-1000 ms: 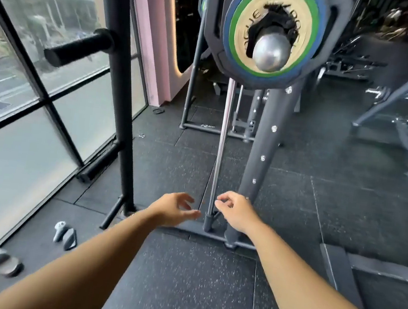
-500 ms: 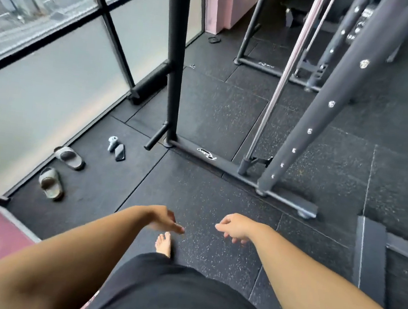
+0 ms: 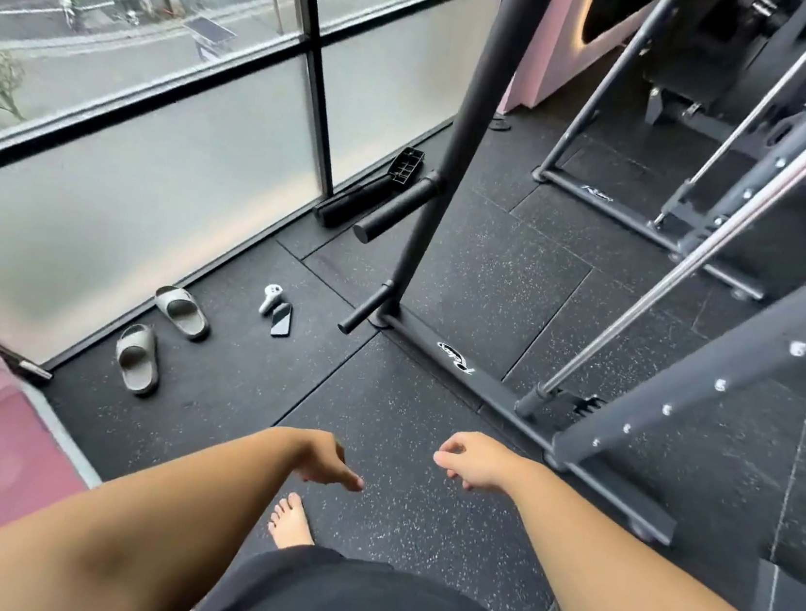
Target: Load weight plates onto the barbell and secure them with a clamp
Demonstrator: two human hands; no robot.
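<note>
Weight plates: none in view; barbell and clamp are likewise out of frame. The 2 storage pegs (image 3: 395, 210) on the rack upright (image 3: 467, 135) carry no plates, so stock probably lies elsewhere. Left hand (image 3: 325, 468) and right hand (image 3: 468, 460) hang ahead of the body, fingers loosely curled, holding nothing, apparently free for a pick-up. 2 sandals (image 3: 182, 311), a phone (image 3: 281, 319) and a controller (image 3: 270, 296) lie near the window (image 3: 124, 200), likely set aside.

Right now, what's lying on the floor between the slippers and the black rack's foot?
A white controller and a dark phone, side by side, seen from the head camera.
</note>
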